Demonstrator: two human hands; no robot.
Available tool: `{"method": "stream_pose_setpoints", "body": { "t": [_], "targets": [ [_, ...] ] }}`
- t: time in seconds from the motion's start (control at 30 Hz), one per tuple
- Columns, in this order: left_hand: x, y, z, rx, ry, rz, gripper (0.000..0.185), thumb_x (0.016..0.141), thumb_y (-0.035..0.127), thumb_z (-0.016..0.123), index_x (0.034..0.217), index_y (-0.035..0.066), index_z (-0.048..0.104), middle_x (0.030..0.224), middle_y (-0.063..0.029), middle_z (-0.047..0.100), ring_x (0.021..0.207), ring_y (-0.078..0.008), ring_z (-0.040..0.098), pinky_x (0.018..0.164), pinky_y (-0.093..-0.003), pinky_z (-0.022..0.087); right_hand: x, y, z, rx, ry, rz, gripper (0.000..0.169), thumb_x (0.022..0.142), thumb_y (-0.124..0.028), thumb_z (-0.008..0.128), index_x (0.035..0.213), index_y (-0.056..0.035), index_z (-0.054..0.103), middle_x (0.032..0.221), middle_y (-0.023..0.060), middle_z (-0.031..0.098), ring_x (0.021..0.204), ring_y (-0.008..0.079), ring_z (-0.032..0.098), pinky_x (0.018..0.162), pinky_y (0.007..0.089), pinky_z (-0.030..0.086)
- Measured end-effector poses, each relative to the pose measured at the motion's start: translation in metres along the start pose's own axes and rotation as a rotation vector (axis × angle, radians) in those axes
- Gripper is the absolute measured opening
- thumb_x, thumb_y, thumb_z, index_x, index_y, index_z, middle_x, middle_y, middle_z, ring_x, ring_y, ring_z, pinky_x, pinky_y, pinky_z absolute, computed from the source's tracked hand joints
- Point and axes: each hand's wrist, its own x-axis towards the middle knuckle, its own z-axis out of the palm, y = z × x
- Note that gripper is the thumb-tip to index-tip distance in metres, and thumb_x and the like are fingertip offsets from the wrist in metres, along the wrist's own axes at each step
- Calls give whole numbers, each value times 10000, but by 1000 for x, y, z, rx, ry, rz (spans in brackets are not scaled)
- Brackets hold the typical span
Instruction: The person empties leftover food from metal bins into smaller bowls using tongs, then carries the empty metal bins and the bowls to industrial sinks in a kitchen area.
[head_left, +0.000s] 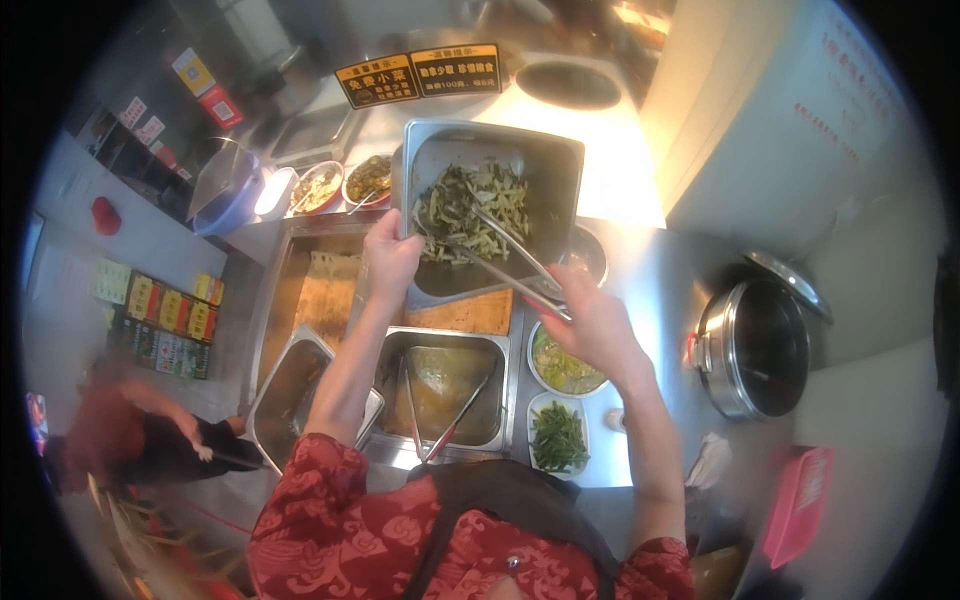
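Observation:
A deep stainless steel food pan is raised over the counter, its mouth tilted towards me. My left hand grips its left rim. Inside lies a heap of shredded pale and dark green vegetables. My right hand holds metal tongs with red grips, their tips in the vegetables. Below, a steel pan of yellowish broth is set in the counter, with a second pair of tongs leaning in it. Partly behind my left forearm is a tilted steel pan with dark residue.
A bowl of yellow-green vegetables and a dish of cut green beans stand at right. Farther right is a steel pot. Small dishes and a blue basin are at back left. A person is at lower left.

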Motion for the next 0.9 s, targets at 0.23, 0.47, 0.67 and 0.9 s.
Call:
{"method": "stream_pose_setpoints", "body": {
  "t": [0.23, 0.47, 0.67, 0.9],
  "targets": [
    [21, -29, 21, 134, -28, 277, 149, 694, -109, 518, 659, 25, 464, 626, 69, 392, 608, -15, 335, 511, -192, 270, -1, -4, 59, 72, 85, 210, 513, 776, -164, 657, 1233, -52, 453, 1005, 173, 560, 745, 384, 618, 634, 447, 506],
    [25, -20, 47, 405, 35, 412, 187, 685, -80, 542, 633, 21, 392, 582, 18, 337, 573, -47, 314, 488, -221, 270, -21, 23, 86, 55, 190, 274, 485, 762, -118, 625, 1204, -72, 431, 958, 153, 530, 683, 366, 614, 580, 467, 505],
    [22, -30, 56, 429, -60, 502, 181, 652, -93, 526, 632, 10, 379, 556, -46, 325, 527, -88, 318, 460, -265, 300, -50, 34, 91, 50, 281, 382, 500, 769, -118, 625, 1237, -99, 447, 948, 142, 544, 688, 365, 612, 583, 458, 504],
    [24, -28, 72, 566, -65, 689, 160, 645, -95, 531, 640, 6, 408, 578, -162, 386, 479, -258, 360, 458, -318, 370, -83, 56, 86, 43, 375, 454, 508, 767, -127, 628, 1242, -94, 450, 929, 145, 546, 716, 359, 615, 598, 460, 508]
  ]
}}
